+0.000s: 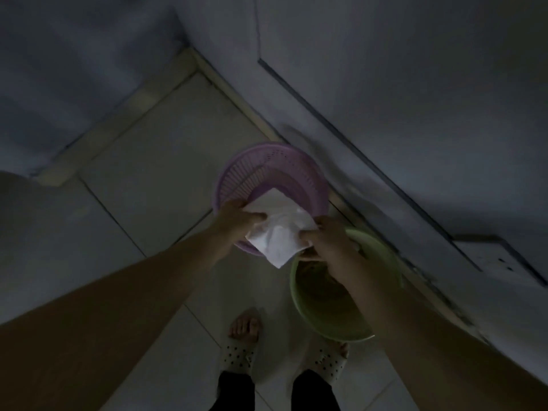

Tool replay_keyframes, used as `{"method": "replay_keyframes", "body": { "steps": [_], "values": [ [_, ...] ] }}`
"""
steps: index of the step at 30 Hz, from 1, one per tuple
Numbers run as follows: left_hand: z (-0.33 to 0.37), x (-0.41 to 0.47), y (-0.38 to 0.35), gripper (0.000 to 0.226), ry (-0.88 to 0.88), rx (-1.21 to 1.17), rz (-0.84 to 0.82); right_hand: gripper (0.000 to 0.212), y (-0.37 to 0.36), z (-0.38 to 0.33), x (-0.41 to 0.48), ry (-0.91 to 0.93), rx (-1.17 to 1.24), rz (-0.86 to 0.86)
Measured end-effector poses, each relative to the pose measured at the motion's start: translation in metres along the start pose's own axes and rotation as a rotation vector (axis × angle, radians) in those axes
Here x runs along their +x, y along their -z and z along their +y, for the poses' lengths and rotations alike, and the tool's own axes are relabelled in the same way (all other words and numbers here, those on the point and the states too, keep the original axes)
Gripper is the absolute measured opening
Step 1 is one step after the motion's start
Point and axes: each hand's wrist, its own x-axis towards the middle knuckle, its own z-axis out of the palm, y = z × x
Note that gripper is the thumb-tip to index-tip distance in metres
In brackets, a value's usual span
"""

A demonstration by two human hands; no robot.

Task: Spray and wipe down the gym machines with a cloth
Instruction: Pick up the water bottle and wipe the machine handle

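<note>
Above dim tiles (133, 188) (2 basins (234, 161) (299, 307)), left hand (237, 216) and right hand (329, 238) fingers pinch cloth (281, 232).

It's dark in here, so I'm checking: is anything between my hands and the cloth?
Nothing visible. The left hand and the right hand both grip the cloth, holding it above the purple basket near the green basin.

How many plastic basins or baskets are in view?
2. A purple slotted basket farther off, behind the white cloth; a green basin nearer, partly under the right hand. Dim light may hide others.
</note>
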Motion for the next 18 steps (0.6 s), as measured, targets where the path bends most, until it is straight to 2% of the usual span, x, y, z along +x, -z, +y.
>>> {"method": "replay_keyframes", "body": {
  "steps": [4,6,8,10,12,13,16,18],
  "values": [
    [-0.021,0.022,0.014,0.056,-0.049,0.028,0.075,0.041,-0.018,0.0,0.028,0.006,-0.087,0.117],
    [-0.03,0.014,0.029,0.067,-0.051,0.045,0.037,0.04,-0.029,-0.001,0.027,-0.025,-0.101,0.138],
    [-0.036,0.011,0.034,0.073,-0.071,0.057,-0.073,0.045,-0.025,-0.004,0.023,-0.034,-0.098,0.158],
    [-0.05,0.001,0.051,0.068,-0.072,0.081,-0.08,0.044,-0.025,-0.015,0.003,-0.006,-0.207,0.158],
    [-0.061,-0.009,0.072,0.078,-0.059,0.043,-0.037,0.041,-0.026,-0.031,-0.03,0.005,-0.285,0.155],
    [-0.054,-0.031,0.086,0.072,-0.05,0.002,-0.018,0.039,-0.027,-0.041,-0.05,0.027,-0.319,0.157],
    [-0.032,-0.111,0.131,0.02,0.011,-0.067,-0.008,0.025,-0.035,-0.072,-0.12,0.11,-0.411,0.125],
    [-0.02,-0.164,0.161,0.012,-0.001,-0.088,0.003,0.026,-0.052,-0.095,-0.172,0.201,-0.5,0.064]
  ]
}}
